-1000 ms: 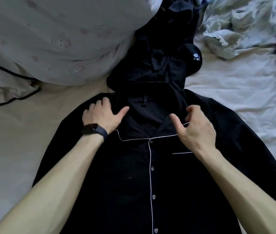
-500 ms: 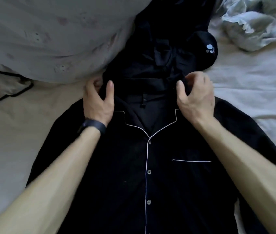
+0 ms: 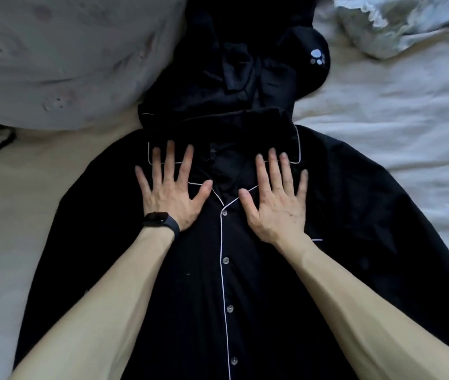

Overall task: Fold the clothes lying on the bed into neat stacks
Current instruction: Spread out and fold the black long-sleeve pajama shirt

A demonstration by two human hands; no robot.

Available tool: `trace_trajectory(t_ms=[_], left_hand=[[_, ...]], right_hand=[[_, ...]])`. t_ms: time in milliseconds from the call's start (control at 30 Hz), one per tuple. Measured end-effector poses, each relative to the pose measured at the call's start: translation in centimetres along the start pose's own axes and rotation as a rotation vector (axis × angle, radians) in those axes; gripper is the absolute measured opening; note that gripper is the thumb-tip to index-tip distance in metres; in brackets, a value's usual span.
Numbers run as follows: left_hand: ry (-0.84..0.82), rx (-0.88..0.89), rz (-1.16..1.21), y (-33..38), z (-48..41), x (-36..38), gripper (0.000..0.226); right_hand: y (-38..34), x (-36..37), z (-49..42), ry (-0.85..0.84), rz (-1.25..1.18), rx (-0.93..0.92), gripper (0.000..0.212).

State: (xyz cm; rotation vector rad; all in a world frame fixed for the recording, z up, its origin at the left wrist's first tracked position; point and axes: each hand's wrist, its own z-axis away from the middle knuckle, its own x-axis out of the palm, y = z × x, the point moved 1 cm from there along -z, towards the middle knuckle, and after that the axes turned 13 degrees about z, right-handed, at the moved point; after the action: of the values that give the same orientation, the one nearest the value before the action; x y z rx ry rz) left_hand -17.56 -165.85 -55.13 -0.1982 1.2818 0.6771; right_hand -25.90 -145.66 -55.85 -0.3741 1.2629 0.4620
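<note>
The black pyjama shirt [image 3: 245, 283] lies front up on the bed [image 3: 382, 127], collar [image 3: 289, 144] against a dark clothes pile [image 3: 231, 78]. Left hand [image 3: 170, 193] and right hand [image 3: 275, 207], pinching the collar a moment ago, now press flat with fingers [image 3: 170, 160] spread beside the placket [image 3: 222, 242]. Judged: smoothing stage; sleeve folds not begun.

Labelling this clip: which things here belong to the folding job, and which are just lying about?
Job: shirt, pressed flat by left hand and right hand; dark clothes pile beyond it.
Lying about: pillow; sheet; crumpled pale cloth, possibly laundry.
</note>
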Motion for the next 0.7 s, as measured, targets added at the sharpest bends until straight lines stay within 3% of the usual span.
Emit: trace_trajectory(t_ms=[133, 300, 433, 533, 567, 633, 700], left_hand=[[0.024, -0.051, 0.103, 1.0, 2.0, -1.4, 0.074], [0.068, 0.142, 0.334, 7.2, 11.5, -1.0, 0.069], [-0.084, 0.389, 0.245, 14.1, 18.9, 2.5, 0.073], [-0.192, 0.411, 0.171, 18.0, 20.9, 5.8, 0.072], [-0.224, 0.349, 0.173, 18.9, 20.9, 6.7, 0.07], [-0.258, 0.192, 0.182, 20.0, 20.8, 7.7, 0.069], [-0.237, 0.085, 0.197, 21.1, 20.5, 7.6, 0.067]], right_hand=[[0.9, -3.2, 3.2, 0.03, -0.168, 0.035, 0.079], [7.0, -6.5, 18.1, 0.272, -0.327, 0.298, 0.079], [15.2, -4.8, 28.8, 0.084, -0.226, 0.719, 0.094], [21.5, -3.1, 32.6, -0.241, -0.282, 1.054, 0.102], [23.0, -2.9, 33.0, -0.338, -0.323, 1.064, 0.095], [25.8, -3.4, 32.8, -0.442, -0.426, 0.944, 0.055], [28.7, -5.4, 31.8, -0.426, -0.613, 0.795, 0.015]])
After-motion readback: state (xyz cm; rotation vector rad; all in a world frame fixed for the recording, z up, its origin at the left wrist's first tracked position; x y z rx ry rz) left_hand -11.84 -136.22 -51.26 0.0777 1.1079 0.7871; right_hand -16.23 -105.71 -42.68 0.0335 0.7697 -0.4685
